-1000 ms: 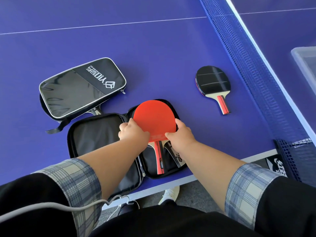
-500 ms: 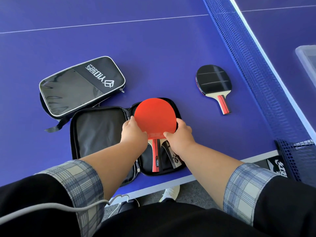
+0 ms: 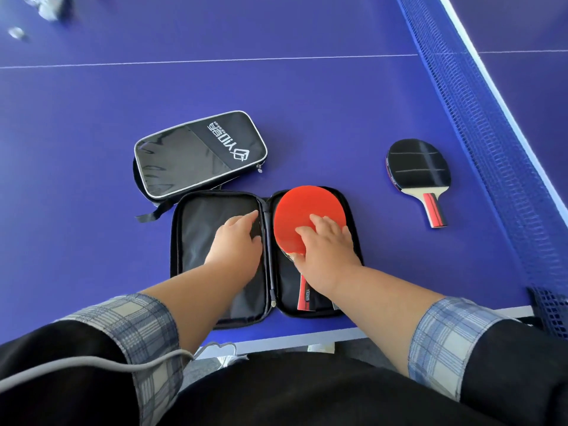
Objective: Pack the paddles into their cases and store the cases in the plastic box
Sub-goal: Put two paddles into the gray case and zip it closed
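Observation:
An open black case (image 3: 196, 241) lies flat near the table's front edge. A red paddle (image 3: 302, 210) sits in its right half, handle (image 3: 304, 295) towards me, with another paddle's handle partly showing beneath it. My right hand (image 3: 327, 249) lies on the red blade, fingers on top and thumb at its lower edge. My left hand (image 3: 236, 241) rests with spread fingers on the lining of the left half, next to the spine. A second case (image 3: 196, 155), shut, lies behind at the left. A black-faced paddle (image 3: 418, 167) lies loose at the right.
The blue net (image 3: 491, 149) runs diagonally along the right side, close to the loose paddle. The table's white front edge (image 3: 307, 338) is just below the open case. A grey cable (image 3: 92, 364) crosses my left sleeve. The plastic box is out of view.
My left hand has let go of the red paddle and moved left onto the case's left half. The paddle now lies lower in the right half under my right hand.

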A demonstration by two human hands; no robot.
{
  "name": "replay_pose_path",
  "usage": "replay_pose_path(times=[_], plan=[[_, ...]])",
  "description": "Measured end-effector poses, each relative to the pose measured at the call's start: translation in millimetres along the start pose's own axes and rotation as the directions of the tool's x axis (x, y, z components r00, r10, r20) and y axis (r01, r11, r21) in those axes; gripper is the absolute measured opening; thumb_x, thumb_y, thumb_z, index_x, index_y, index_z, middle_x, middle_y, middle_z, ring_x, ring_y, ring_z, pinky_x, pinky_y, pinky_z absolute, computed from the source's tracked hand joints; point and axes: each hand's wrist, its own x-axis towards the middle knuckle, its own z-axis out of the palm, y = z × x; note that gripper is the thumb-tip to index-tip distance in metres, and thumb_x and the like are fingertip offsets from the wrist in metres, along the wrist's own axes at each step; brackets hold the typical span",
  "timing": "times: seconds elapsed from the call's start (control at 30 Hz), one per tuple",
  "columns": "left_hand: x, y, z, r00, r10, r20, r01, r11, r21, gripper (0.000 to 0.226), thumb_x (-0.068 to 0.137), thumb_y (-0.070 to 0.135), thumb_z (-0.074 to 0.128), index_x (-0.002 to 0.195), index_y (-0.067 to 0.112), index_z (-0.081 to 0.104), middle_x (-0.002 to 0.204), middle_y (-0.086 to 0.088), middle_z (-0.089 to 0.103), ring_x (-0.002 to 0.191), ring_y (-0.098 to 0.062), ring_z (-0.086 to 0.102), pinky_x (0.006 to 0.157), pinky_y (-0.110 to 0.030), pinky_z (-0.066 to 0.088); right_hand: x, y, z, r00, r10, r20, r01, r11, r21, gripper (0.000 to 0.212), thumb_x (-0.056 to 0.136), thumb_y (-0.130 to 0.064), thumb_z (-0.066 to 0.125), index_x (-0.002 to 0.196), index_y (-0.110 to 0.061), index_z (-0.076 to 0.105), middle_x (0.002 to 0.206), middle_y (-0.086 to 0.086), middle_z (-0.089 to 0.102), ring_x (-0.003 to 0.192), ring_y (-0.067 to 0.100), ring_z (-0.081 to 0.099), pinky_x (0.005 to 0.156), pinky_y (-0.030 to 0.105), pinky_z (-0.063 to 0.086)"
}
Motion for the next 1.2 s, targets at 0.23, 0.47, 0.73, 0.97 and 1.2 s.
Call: replay_pose_path(times=[0.23,0.47,0.73,0.97,1.2], plan=[[-15.7,-78.5,-44.5,0.9,-0.43,-0.078,0.423,0.902,-0.089,0.081,0.09,0.03,0.061,0.155,0.028,0.014,0.151,-0.006,0.032,0.129,-0.034,0.041,0.102,-0.051,0.043,19.2,-49.1,10.5,0.999,0.032,0.037,-0.032,0.999,0.011,0.056,0.093,-0.049,0.055,0.145,-0.032,0.042,0.162,0.004,0.024,0.15,0.031,0.015,0.119,0.058,0.015],[-14.2,-98.3,-67.4,0.909,-0.409,0.082,0.415,0.866,-0.28,0.033,0.09,0.036,0.056,0.12,0.024,0.05,0.098,0.005,0.062,0.082,-0.016,0.061,0.069,-0.035,0.052,22.8,-67.5,3.9,0.993,0.096,-0.073,-0.093,0.995,0.047,0.051,0.092,-0.053,0.056,0.137,-0.029,0.054,0.155,0.004,0.038,0.144,0.027,0.03,0.117,0.051,0.025],[-15.0,-31.4,-92.4,0.918,-0.159,0.363,0.38,0.613,-0.693,0.056,0.087,0.072,0.037,0.121,0.037,0.063,0.111,0.012,0.072,0.105,-0.014,0.067,0.08,-0.038,0.054,2.0,-145.8,-26.6,0.998,-0.036,-0.052,0.061,0.774,0.63,0.066,0.098,-0.051,0.051,0.154,-0.019,0.037,0.161,0.005,0.034,0.149,0.016,0.026,0.123,0.035,0.021],[-11.2,17.8,-71.3,0.877,0.097,0.471,0.364,0.506,-0.782,0.047,0.101,0.057,0.033,0.124,0.032,0.065,0.122,0.004,0.069,0.108,-0.016,0.068,0.075,-0.051,0.061,-35.5,-114.5,-81.3,0.974,0.223,0.034,-0.18,0.677,0.714,0.03,0.092,-0.033,0.061,0.122,-0.039,0.06,0.104,-0.016,0.071,0.096,0.008,0.066,0.076,0.025,0.053],[4.3,66.0,-36.8,0.816,0.225,0.533,0.137,0.82,-0.556,0.029,0.102,0.039,0.045,0.128,0.037,0.059,0.133,0.013,0.061,0.118,-0.008,0.06,0.097,-0.037,0.054,-80.8,-20.2,-74.8,0.838,0.519,0.169,-0.524,0.677,0.517,0.042,0.087,-0.037,0.07,0.122,-0.018,0.059,0.118,0.003,0.065,0.106,0.026,0.061,0.09,0.042,0.053]])
